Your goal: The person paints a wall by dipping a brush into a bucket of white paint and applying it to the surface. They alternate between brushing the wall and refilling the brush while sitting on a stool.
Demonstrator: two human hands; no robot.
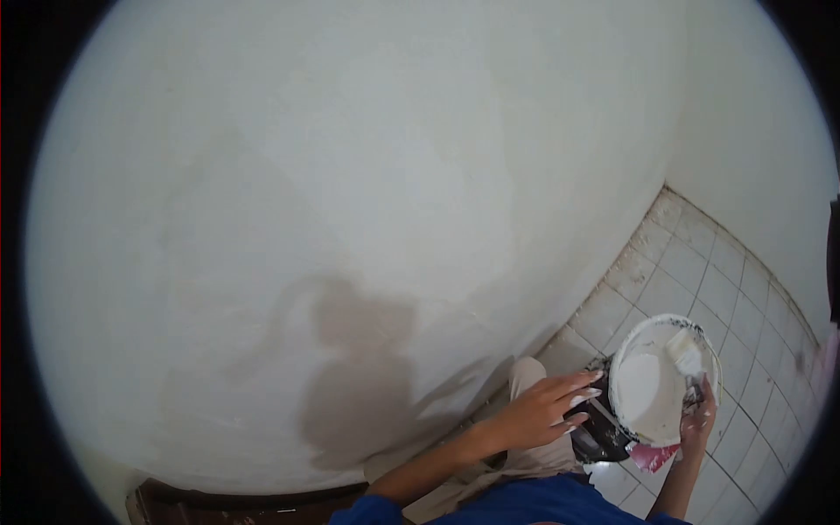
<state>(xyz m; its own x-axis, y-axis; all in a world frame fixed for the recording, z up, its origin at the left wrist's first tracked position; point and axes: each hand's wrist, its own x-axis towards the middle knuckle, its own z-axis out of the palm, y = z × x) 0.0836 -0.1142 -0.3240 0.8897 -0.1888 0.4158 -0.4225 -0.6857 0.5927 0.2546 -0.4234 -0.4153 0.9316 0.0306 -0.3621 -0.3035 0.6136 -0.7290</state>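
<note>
A white bucket stands low at the right, its rim smeared with dark marks, with white paint inside. My right hand reaches over the rim and grips a paintbrush by its dark, paint-spotted handle. The brush's pale bristles point up and away, against the inner wall of the bucket. My left hand is at the bucket's left side, fingers spread and streaked with white paint. Those fingers overlap a black, paint-splashed object under the bucket's edge.
A pale wall fills most of the view and carries my shadow. Tiled floor runs behind the bucket to the corner. Brown furniture lies at the bottom left; a red piece shows below the bucket.
</note>
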